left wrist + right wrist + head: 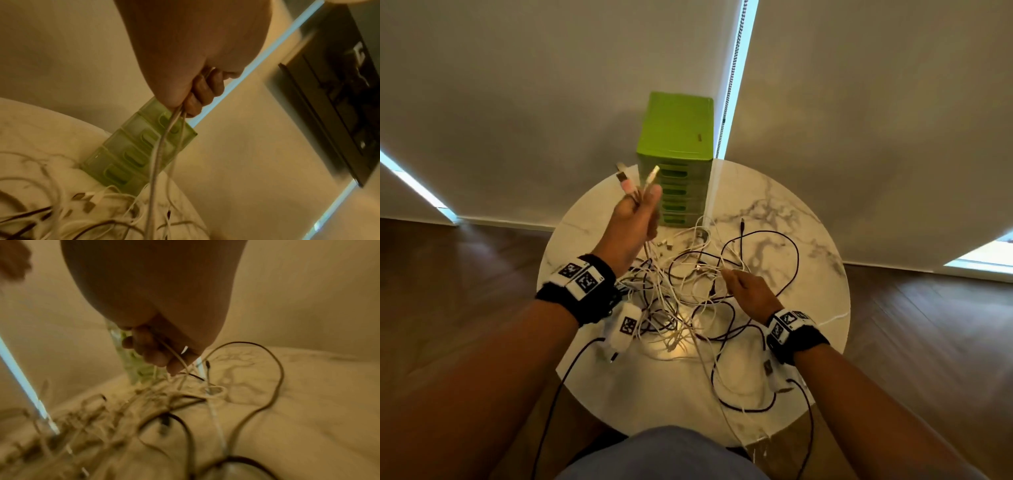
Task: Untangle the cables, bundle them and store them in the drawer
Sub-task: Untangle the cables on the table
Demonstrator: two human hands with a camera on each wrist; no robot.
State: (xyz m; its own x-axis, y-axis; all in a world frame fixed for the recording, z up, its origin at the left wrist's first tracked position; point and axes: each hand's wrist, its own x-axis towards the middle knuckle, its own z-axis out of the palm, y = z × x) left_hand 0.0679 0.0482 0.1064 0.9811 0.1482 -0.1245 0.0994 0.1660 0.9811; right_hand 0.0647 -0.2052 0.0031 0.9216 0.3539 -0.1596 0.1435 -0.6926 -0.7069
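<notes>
A round white marble tabletop (774,212) with grey veins stands on a dark wooden floor (928,342). Pale roller blinds (551,85) hang behind it, with bright daylight showing in the narrow gaps between them. A beaded blind chain (730,85) hangs down one gap.

Premises appear domestic, a living room or similar. Evidence: dark wood-plank floor (482,274), pale roller blinds (551,85) drawn over full-height windows, a bead chain (729,85) hanging between them, and a round marble-top side table (791,212) by the wall.
</notes>
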